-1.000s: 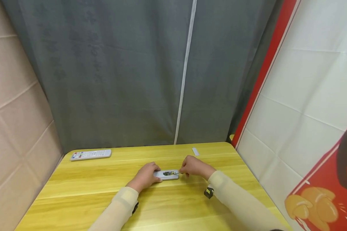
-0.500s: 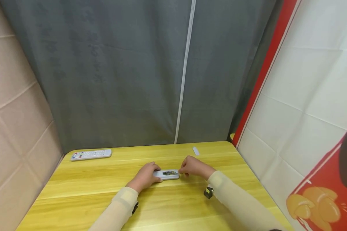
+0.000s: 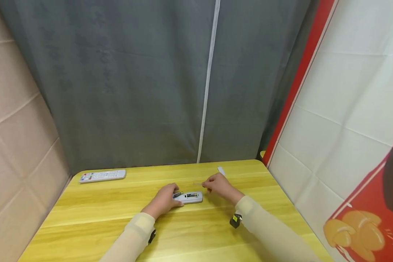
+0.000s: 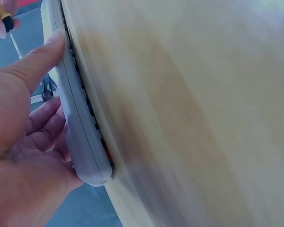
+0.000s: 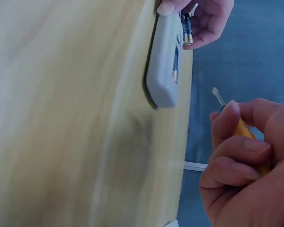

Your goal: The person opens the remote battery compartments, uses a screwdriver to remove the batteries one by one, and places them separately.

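Note:
My left hand (image 3: 165,197) grips a grey remote control (image 3: 197,197) by its sides, thumb on the near edge. It lies keys down on the table, its battery compartment uncovered. One dark battery (image 5: 175,66) sits inside the compartment. Another dark battery (image 5: 187,29) with a gold end is out of its slot, on top of the remote beside my left fingers. My right hand (image 3: 219,185) holds a flat-blade screwdriver (image 5: 244,128) with an orange handle. Its tip is in the air, apart from the remote, beyond its right end in the head view.
A second remote control (image 3: 103,175) lies keys up at the table's back left. A small grey battery cover (image 3: 221,170) lies at the back right, behind my right hand. A dark curtain (image 3: 134,91) hangs behind the wooden table (image 3: 117,203).
A battery has come out of the compartment and shifted left to my left fingers. My right hand has lifted the screwdriver away from the remote. My left hand holds its place.

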Demonstrator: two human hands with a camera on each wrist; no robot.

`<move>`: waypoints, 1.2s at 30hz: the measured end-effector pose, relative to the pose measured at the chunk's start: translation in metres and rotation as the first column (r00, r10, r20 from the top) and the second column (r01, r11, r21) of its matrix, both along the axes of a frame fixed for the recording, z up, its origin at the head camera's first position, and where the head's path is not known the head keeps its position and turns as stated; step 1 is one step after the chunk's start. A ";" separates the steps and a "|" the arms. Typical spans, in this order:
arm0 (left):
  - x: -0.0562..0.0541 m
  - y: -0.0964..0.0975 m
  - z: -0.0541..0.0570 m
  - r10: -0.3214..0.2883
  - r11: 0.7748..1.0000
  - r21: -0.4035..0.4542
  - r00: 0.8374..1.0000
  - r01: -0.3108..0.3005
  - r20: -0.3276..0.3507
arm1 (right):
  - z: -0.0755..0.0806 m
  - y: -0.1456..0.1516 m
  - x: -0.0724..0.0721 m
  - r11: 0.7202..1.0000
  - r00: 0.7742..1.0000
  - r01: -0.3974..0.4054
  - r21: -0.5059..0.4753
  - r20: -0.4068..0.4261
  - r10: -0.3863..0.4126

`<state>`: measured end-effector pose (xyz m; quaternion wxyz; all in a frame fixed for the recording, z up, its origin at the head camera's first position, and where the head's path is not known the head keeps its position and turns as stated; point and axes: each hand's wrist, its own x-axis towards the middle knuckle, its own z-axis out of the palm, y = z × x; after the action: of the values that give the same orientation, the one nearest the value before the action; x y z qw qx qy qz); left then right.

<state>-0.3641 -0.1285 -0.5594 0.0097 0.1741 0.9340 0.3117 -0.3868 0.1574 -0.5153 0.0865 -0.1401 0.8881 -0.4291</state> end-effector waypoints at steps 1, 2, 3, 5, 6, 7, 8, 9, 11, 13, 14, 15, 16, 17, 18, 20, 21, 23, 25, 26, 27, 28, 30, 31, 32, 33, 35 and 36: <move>-0.001 0.000 0.000 0.007 1.000 0.007 1.000 -0.007 0.006 | -0.001 0.000 0.000 1.000 1.000 0.017 -0.014 -0.004 -0.017; -0.001 0.000 0.000 0.012 1.000 0.011 1.000 -0.012 0.011 | -0.003 0.001 0.001 1.000 1.000 0.027 -0.008 -0.007 -0.027; -0.001 0.000 -0.001 0.015 1.000 0.010 1.000 -0.015 0.010 | -0.005 0.001 0.001 1.000 1.000 0.030 0.006 -0.004 -0.030; -0.002 -0.001 -0.001 0.012 1.000 0.001 1.000 -0.012 0.004 | -0.009 0.003 0.002 0.999 1.000 0.024 0.033 0.003 -0.024; -0.002 -0.001 -0.001 0.013 1.000 0.001 1.000 -0.013 0.005 | -0.010 0.003 0.003 0.999 1.000 0.022 0.045 0.007 -0.023; -0.001 -0.001 0.000 0.011 1.000 -0.002 1.000 -0.011 0.006 | -0.011 0.003 0.004 0.999 1.000 0.021 0.049 0.008 -0.022; -0.001 -0.001 0.000 0.010 1.000 -0.004 1.000 -0.010 0.007 | -0.012 0.004 0.004 0.998 1.000 0.023 0.053 0.006 -0.023; -0.001 0.000 0.001 0.009 1.000 -0.003 1.000 -0.009 0.006 | -0.013 0.004 0.004 0.998 1.000 0.025 0.051 0.003 -0.025; 0.000 0.000 0.002 0.008 1.000 -0.002 1.000 -0.008 0.004 | -0.014 0.005 0.005 0.999 1.000 0.026 0.044 -0.003 -0.025; 0.001 0.001 0.003 0.007 1.000 -0.004 1.000 -0.007 -0.002 | -0.014 0.005 0.005 0.999 1.000 0.026 0.042 -0.010 -0.025; 0.001 0.001 0.003 0.006 1.000 -0.006 1.000 -0.006 -0.006 | -0.013 0.005 0.005 0.999 1.000 0.025 0.043 -0.013 -0.025; 0.001 0.001 0.003 0.005 1.000 -0.009 1.000 -0.005 -0.010 | -0.013 0.005 0.005 0.999 1.000 0.026 0.046 -0.015 -0.025; 0.001 0.001 0.003 0.001 1.000 -0.013 1.000 -0.001 -0.016 | -0.013 0.005 0.005 0.998 1.000 0.026 0.050 -0.016 -0.025; 0.001 0.001 0.002 -0.004 1.000 -0.017 1.000 0.004 -0.020 | -0.013 0.006 0.005 0.998 1.000 0.024 0.057 -0.021 -0.023; 0.001 0.001 0.002 -0.008 1.000 -0.022 1.000 0.007 -0.021 | -0.013 0.006 0.005 0.997 0.999 0.025 0.067 -0.024 -0.023; 0.000 0.000 0.002 -0.017 1.000 -0.025 1.000 0.017 -0.023 | -0.012 0.005 0.006 0.996 0.999 0.024 0.083 -0.027 -0.022; 0.000 -0.001 0.002 -0.022 0.999 -0.024 0.999 0.021 -0.024 | -0.012 0.006 0.006 0.996 0.999 0.022 0.091 -0.032 -0.019; 0.000 -0.001 0.002 -0.028 0.999 -0.021 0.999 0.027 -0.022 | -0.010 0.007 0.007 0.994 0.999 0.015 0.109 -0.037 -0.011; -0.001 -0.001 0.002 -0.035 0.999 -0.021 0.999 0.034 -0.026 | -0.008 0.008 0.008 0.991 0.999 0.001 0.130 -0.043 0.004; -0.001 -0.002 0.001 -0.040 0.999 -0.022 0.999 0.040 -0.030 | -0.007 0.009 0.008 0.989 0.998 -0.010 0.146 -0.053 0.018; -0.001 -0.002 0.001 -0.046 0.999 -0.026 0.998 0.045 -0.036 | -0.005 0.010 0.008 0.986 0.997 -0.023 0.163 -0.065 0.034; -0.001 -0.002 0.001 -0.048 0.999 -0.026 0.998 0.048 -0.037 | -0.004 0.011 0.008 0.983 0.996 -0.037 0.182 -0.076 0.051; -0.001 -0.002 0.001 -0.051 0.998 -0.032 0.998 0.050 -0.039 | 0.000 0.012 0.006 0.973 0.991 -0.066 0.220 -0.100 0.090; 0.000 -0.002 0.001 -0.052 0.998 -0.029 0.998 0.050 -0.041 | 0.001 0.013 0.006 0.968 0.988 -0.080 0.237 -0.110 0.109; 0.000 -0.002 0.001 -0.051 0.998 -0.029 0.998 0.049 -0.041 | 0.003 0.013 0.005 0.963 0.985 -0.094 0.254 -0.119 0.127; 0.000 -0.002 0.002 -0.049 0.998 -0.026 0.998 0.048 -0.038 | 0.005 0.014 0.004 0.958 0.982 -0.106 0.268 -0.121 0.143; 0.001 -0.001 0.002 -0.049 0.999 -0.021 0.998 0.048 -0.032 | 0.008 0.014 0.003 0.948 0.979 -0.128 0.293 -0.116 0.168; 0.002 -0.001 0.002 -0.050 0.999 -0.017 0.998 0.050 -0.031 | 0.009 0.014 0.002 0.943 0.977 -0.138 0.302 -0.113 0.179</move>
<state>-0.3620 -0.1294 -0.5570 0.0044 0.2021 0.9320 0.3009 -0.3844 0.1716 -0.5062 0.0787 -0.2266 0.9313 -0.2741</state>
